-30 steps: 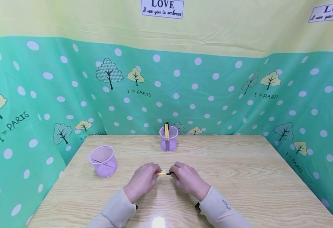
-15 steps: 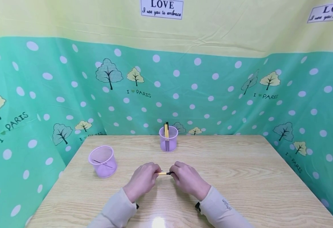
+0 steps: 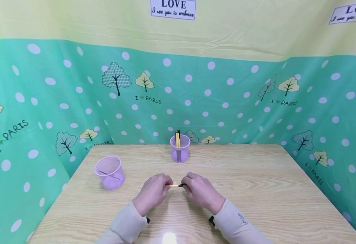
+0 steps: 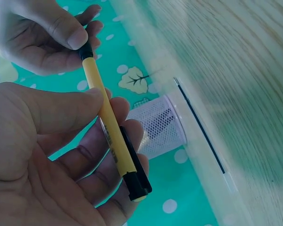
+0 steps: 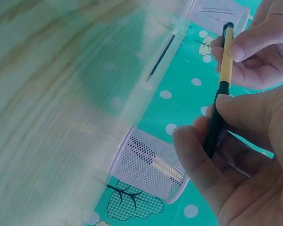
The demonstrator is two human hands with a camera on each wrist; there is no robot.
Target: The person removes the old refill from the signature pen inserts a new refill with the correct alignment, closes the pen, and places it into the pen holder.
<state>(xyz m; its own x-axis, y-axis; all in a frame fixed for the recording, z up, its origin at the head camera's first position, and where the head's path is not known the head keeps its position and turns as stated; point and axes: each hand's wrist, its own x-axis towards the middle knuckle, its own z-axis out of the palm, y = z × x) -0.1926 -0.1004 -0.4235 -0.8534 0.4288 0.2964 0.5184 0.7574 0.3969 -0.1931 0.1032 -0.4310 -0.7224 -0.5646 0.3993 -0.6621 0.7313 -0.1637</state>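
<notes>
Both hands hold one pen [image 3: 175, 185] level between them above the table, with a yellow barrel, black clip end and black grip section. My left hand [image 3: 153, 189] pinches the yellow barrel, thumb on top and fingers beneath, as the left wrist view shows. With thumb and fingers, my right hand [image 5: 254, 141] grips the black front part. A thin dark pen refill [image 4: 200, 129] lies on the table beyond the hands; in the head view the left hand mostly hides it. The pen's front tip is hidden in my right fingers.
A purple mesh cup [image 3: 110, 182] with thin dark sticks inside stands at the left. Another purple mesh cup [image 3: 184, 156] at the back middle holds yellow-and-black pens [image 3: 178, 139]. A patterned green curtain [image 3: 226, 112] hangs behind the wooden table [image 3: 257, 189].
</notes>
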